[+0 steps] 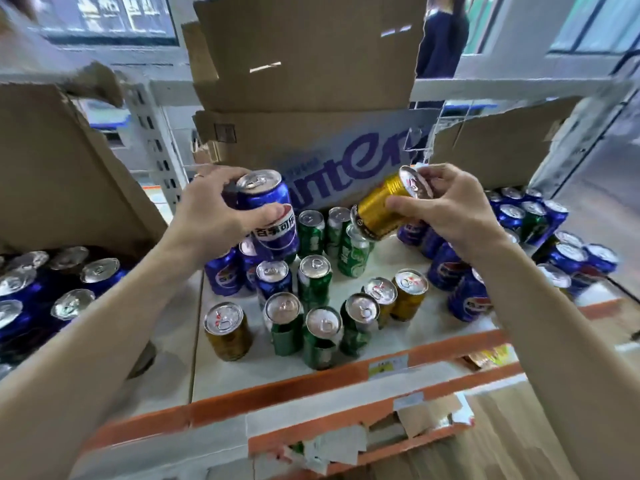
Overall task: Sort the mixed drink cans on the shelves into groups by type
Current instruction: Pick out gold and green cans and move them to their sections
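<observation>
My left hand (211, 216) grips a blue cola can (270, 216) upright, lifted above the white shelf (391, 265). My right hand (453, 209) holds a gold can (384, 209) tilted on its side, its top toward the back. Below them stand mixed cans: several green cans (313, 275), blue cans (225, 275) and gold cans (227, 332). One gold can (410, 292) stands right of the green ones. More blue cans (464, 299) crowd under my right wrist.
A cardboard box at left (52, 174) holds several blue cans (98, 271). A printed carton (322, 147) stands behind the cans, another box on top of it. Blue and green cans (533, 220) fill the far right. The shelf has an orange front edge (346, 372). A person (441, 39) stands behind.
</observation>
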